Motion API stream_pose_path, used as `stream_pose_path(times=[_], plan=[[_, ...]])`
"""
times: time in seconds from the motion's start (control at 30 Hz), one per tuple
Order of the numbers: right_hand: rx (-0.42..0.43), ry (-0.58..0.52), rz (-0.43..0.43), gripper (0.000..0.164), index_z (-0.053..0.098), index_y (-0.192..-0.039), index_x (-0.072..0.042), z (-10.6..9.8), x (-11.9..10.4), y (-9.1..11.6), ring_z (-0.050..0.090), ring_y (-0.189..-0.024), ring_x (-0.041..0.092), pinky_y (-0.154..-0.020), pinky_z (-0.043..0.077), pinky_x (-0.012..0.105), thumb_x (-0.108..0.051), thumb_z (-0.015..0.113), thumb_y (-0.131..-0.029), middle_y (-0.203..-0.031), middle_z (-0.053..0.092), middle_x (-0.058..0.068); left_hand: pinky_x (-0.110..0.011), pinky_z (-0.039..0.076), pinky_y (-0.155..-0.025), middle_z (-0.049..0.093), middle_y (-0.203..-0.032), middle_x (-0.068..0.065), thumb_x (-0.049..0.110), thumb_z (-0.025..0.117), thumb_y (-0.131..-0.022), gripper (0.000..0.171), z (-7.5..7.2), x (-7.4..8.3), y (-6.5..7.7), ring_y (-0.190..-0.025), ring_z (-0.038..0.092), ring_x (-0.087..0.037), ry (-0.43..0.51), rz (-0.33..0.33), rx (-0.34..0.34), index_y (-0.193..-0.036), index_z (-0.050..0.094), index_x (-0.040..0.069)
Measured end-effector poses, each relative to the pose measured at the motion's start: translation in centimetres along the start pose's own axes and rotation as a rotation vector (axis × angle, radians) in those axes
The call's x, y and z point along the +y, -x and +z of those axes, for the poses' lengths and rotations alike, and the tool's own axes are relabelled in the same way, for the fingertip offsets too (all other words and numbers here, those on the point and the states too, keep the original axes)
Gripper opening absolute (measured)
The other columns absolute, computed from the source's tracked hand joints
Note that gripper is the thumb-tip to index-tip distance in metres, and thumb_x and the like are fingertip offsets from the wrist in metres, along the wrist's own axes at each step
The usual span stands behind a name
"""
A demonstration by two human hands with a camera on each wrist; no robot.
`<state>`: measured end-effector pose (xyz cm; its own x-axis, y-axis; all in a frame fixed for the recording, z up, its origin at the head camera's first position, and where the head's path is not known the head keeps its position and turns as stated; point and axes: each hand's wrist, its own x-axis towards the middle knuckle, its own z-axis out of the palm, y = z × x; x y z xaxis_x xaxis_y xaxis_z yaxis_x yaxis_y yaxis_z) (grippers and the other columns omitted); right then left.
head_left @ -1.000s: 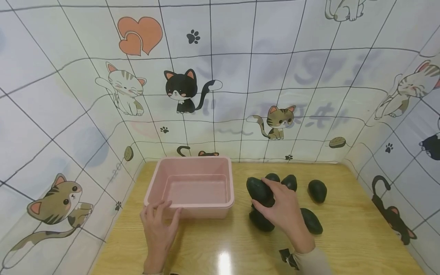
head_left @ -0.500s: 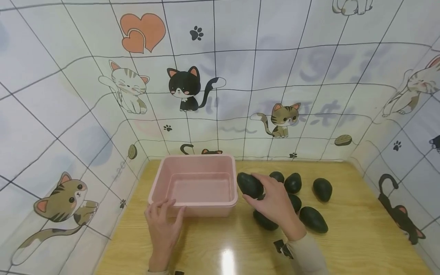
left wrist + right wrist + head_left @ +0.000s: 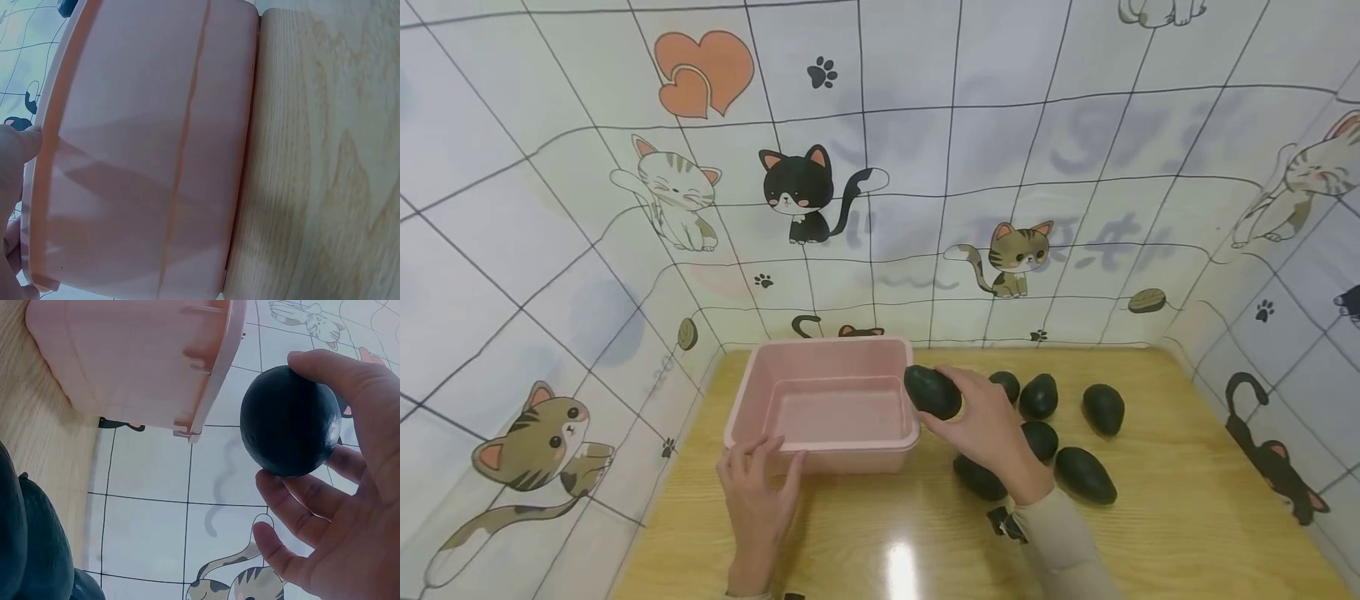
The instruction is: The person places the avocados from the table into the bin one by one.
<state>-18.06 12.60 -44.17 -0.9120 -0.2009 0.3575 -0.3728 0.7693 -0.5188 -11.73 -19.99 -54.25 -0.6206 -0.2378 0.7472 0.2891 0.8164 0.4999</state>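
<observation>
Avocado [image 3: 931,392] in right hand [image 3: 988,429] has neared the pink bin [image 3: 842,462].

Looks like a nook (can't tell which room), walled behind and beside the wooden table [image 3: 1187,517] with cat-printed covering [image 3: 902,167].

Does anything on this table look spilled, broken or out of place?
Nothing stands out: the pink bin sits upright, the avocados on the table show no obvious damage, and the right hand holds another avocado.
</observation>
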Motion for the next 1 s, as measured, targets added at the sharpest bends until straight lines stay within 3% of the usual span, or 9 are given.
stream_pose_path(times=[0.07,0.33,0.7,1.0], plan=[[0.001,-0.006,-0.005,0.076,0.062,-0.147,-0.013,0.1,-0.1,-0.1,0.066,-0.132,0.037,-0.103,0.056,0.059,-0.045,0.088,-0.083,-0.144,0.069,0.013,-0.057,0.039,-0.097,0.064,-0.116,-0.025,0.030,0.086,-0.081,0.042,-0.1,-0.1,-0.1,-0.110,0.049,-0.049,0.006,-0.006,-0.008,-0.110,0.073,0.001],[-0.062,-0.161,0.006,0.075,0.064,-0.146,-0.017,0.9,-1.1,-0.5,0.066,-0.134,0.030,-0.105,0.056,0.052,-0.044,0.090,-0.081,-0.144,0.069,0.007,-0.069,0.035,-0.105,0.064,-0.115,-0.024,0.029,0.086,-0.080,0.042,0.0,-0.2,-0.4,-0.110,0.050,-0.049,0.010,0.005,0.010,-0.109,0.074,0.001],[-0.115,-0.235,-0.017,0.072,0.066,-0.144,-0.018,1.9,-2.6,-0.7,0.067,-0.131,0.026,-0.104,0.056,0.050,-0.043,0.091,-0.082,-0.145,0.068,0.002,-0.078,0.031,-0.110,0.065,-0.116,-0.023,0.026,0.087,-0.079,0.040,0.1,0.0,0.0,-0.112,0.050,-0.046,0.021,-0.005,0.011,-0.108,0.074,0.002],[-0.182,-0.285,-0.023,0.073,0.064,-0.147,-0.017,2.3,-3.6,-1.3,0.068,-0.125,0.024,-0.102,0.056,0.049,-0.043,0.089,-0.083,-0.146,0.068,0.003,-0.076,0.031,-0.112,0.065,-0.116,-0.025,0.027,0.088,-0.080,0.041,0.1,0.0,0.0,-0.112,0.050,-0.047,0.023,-0.017,0.006,-0.108,0.074,0.001]])
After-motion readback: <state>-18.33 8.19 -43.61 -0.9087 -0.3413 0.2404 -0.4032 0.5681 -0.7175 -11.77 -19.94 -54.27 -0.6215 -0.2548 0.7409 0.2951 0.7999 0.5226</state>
